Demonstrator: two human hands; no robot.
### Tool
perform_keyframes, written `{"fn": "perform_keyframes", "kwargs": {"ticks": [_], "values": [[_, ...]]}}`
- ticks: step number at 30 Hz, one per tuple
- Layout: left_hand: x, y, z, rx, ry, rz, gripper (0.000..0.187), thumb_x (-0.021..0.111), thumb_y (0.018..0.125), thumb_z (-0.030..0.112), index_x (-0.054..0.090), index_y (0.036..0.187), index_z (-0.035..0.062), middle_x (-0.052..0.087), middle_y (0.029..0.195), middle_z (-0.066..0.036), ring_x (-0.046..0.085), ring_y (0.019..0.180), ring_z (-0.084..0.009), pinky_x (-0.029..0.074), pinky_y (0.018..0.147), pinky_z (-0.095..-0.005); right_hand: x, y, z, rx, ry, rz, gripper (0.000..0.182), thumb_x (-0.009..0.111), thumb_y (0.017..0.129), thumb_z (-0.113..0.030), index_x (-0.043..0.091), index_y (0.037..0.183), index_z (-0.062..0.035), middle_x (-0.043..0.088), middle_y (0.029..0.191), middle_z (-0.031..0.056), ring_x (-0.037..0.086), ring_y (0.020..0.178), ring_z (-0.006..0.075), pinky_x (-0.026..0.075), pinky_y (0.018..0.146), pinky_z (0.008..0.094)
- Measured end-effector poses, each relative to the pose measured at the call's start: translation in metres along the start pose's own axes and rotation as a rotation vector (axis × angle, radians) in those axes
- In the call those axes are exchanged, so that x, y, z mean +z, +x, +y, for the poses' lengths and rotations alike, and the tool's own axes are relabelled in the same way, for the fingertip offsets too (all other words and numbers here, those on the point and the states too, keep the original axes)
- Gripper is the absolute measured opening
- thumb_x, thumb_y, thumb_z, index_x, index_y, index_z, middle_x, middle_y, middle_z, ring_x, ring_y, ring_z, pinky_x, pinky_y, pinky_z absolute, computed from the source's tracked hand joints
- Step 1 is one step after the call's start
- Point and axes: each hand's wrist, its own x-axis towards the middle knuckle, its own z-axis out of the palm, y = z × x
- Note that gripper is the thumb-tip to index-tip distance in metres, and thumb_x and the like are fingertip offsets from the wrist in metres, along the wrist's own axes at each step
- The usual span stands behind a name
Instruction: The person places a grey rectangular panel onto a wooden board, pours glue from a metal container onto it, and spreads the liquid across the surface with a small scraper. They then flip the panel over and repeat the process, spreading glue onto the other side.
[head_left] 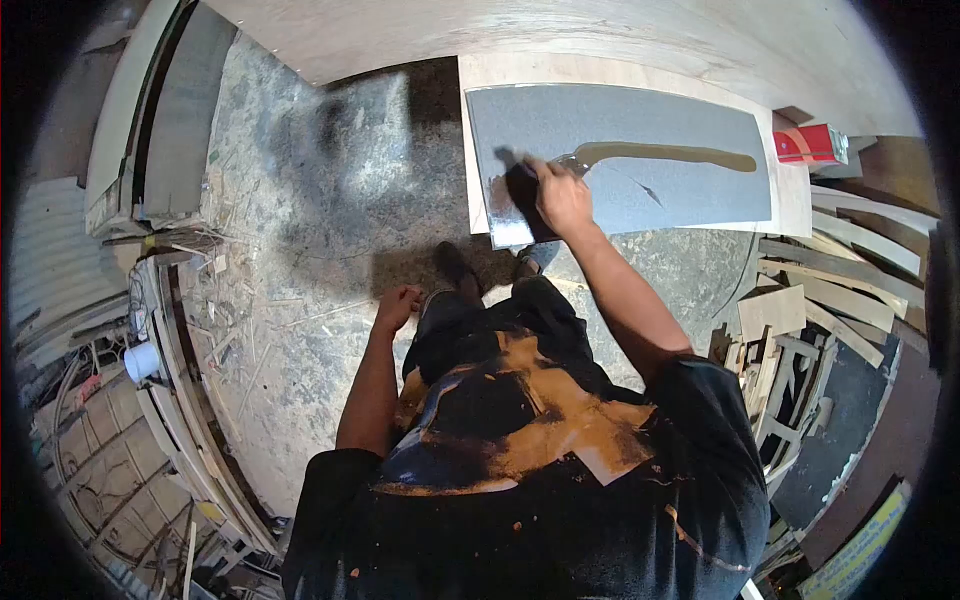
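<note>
Over the left part of a grey sheet [690,190], my right hand [563,198] is closed round a dark-handled tool [515,160], partly blurred and hidden by my fingers. A brownish wet streak [670,153] runs across the sheet to the right of my hand, with a thin dark trail below it. The sheet's lower left corner looks wet and glossy. The sheet lies on a pale wooden board [792,200]. My left hand [400,307] hangs beside my left thigh above the floor, its fingers curled; what they hold, if anything, is hidden.
A red box [806,145] sits at the board's right end. Wood offcuts [775,312] are piled on the right. Long strips and scraps [200,430] lie at the left. A pale plywood panel [620,30] spans the top. Debris litters the concrete floor [300,240].
</note>
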Motion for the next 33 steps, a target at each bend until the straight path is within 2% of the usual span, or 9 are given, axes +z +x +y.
{"fn": "perform_keyframes", "kwargs": {"ticks": [3, 5, 9, 13, 17, 21, 26, 31, 33], "values": [[0.003, -0.015, 0.001, -0.064, -0.045, 0.008, 0.031, 0.052, 0.090, 0.029, 0.063, 0.095, 0.0006, 0.063, 0.078, -0.007, 0.059, 0.069, -0.0151, 0.048, 0.066, -0.0322, 0.048, 0.024, -0.038, 0.134, -0.172, -0.060, 0.043, 0.043, 0.085, -0.014, 0.041, 0.128, -0.0091, 0.058, 0.109, 0.0153, 0.059, 0.097, 0.0301, 0.050, 0.079, 0.0421], [0.002, -0.017, 0.003, -0.026, -0.057, -0.018, 0.031, 0.053, 0.090, 0.029, 0.062, 0.093, -0.0001, 0.063, 0.080, -0.008, 0.058, 0.070, -0.0143, 0.048, 0.065, -0.0308, 0.081, 0.018, -0.064, -0.103, -0.151, 0.034, 0.042, 0.043, 0.083, -0.007, 0.041, 0.125, -0.0038, 0.058, 0.105, 0.0190, 0.061, 0.088, 0.0347, 0.052, 0.074, 0.0433], [0.000, -0.022, 0.008, -0.063, -0.031, 0.031, 0.030, 0.054, 0.090, 0.029, 0.062, 0.091, 0.0001, 0.063, 0.079, -0.007, 0.058, 0.070, -0.0134, 0.047, 0.064, -0.0292, 0.026, 0.025, -0.071, -0.137, 0.113, -0.146, 0.041, 0.046, 0.082, -0.011, 0.041, 0.121, -0.0002, 0.057, 0.105, 0.0216, 0.062, 0.088, 0.0358, 0.051, 0.074, 0.0446], [-0.008, -0.027, -0.002, -0.097, -0.172, 0.073, 0.031, 0.055, 0.089, 0.032, 0.063, 0.092, 0.0017, 0.062, 0.079, -0.007, 0.058, 0.070, -0.0140, 0.047, 0.065, -0.0294, -0.003, 0.011, 0.000, 0.365, 0.118, -0.161, 0.048, 0.051, 0.079, -0.015, 0.037, 0.122, -0.0013, 0.056, 0.106, 0.0246, 0.060, 0.089, 0.0404, 0.049, 0.075, 0.0480], [-0.014, -0.022, -0.018, -0.072, -0.136, 0.063, 0.032, 0.054, 0.089, 0.032, 0.063, 0.093, 0.0018, 0.063, 0.080, -0.006, 0.057, 0.069, -0.0140, 0.047, 0.065, -0.0298, 0.029, -0.013, -0.020, 0.486, 0.170, -0.216, 0.061, 0.048, 0.082, -0.012, 0.021, 0.134, 0.0058, 0.043, 0.122, 0.0292, 0.057, 0.096, 0.0443, 0.047, 0.083, 0.0461], [-0.019, -0.021, -0.008, -0.098, -0.109, 0.056, 0.033, 0.053, 0.090, 0.032, 0.063, 0.096, 0.0018, 0.063, 0.081, -0.006, 0.057, 0.068, -0.0141, 0.047, 0.066, -0.0305, 0.055, 0.030, -0.079, 0.291, 0.229, -0.219, 0.043, 0.044, 0.086, -0.017, 0.037, 0.121, 0.0066, 0.042, 0.122, 0.0313, 0.057, 0.096, 0.0450, 0.048, 0.084, 0.0466], [-0.035, -0.017, -0.015, -0.049, -0.121, 0.086, 0.031, 0.052, 0.090, 0.033, 0.063, 0.097, 0.0054, 0.063, 0.083, -0.005, 0.057, 0.069, -0.0129, 0.045, 0.063, -0.0292, 0.012, 0.088, -0.079, 0.083, 0.103, -0.372, 0.042, 0.052, 0.078, -0.014, 0.048, 0.119, -0.0053, 0.057, 0.112, 0.0212, 0.058, 0.099, 0.0385, 0.048, 0.083, 0.0457], [-0.044, -0.027, -0.026, -0.064, -0.176, 0.131, 0.029, 0.052, 0.089, 0.034, 0.063, 0.100, 0.0092, 0.064, 0.082, -0.003, 0.058, 0.068, -0.0118, 0.044, 0.060, -0.0278, 0.017, 0.088, -0.018, -0.123, 0.106, 0.054, 0.045, 0.052, 0.077, -0.015, 0.053, 0.121, -0.0246, 0.060, 0.111, 0.0136, 0.057, 0.103, 0.0303, 0.044, 0.088, 0.0449], [-0.041, -0.032, -0.034, -0.143, -0.199, 0.126, 0.030, 0.052, 0.089, 0.034, 0.063, 0.100, 0.0091, 0.063, 0.082, -0.002, 0.058, 0.067, -0.0117, 0.044, 0.060, -0.0278, 0.030, 0.062, -0.017, -0.138, -0.065, -0.137, 0.045, 0.052, 0.077, -0.015, 0.054, 0.121, -0.0266, 0.060, 0.112, 0.0121, 0.057, 0.103, 0.0294, 0.043, 0.090, 0.0450]]}}
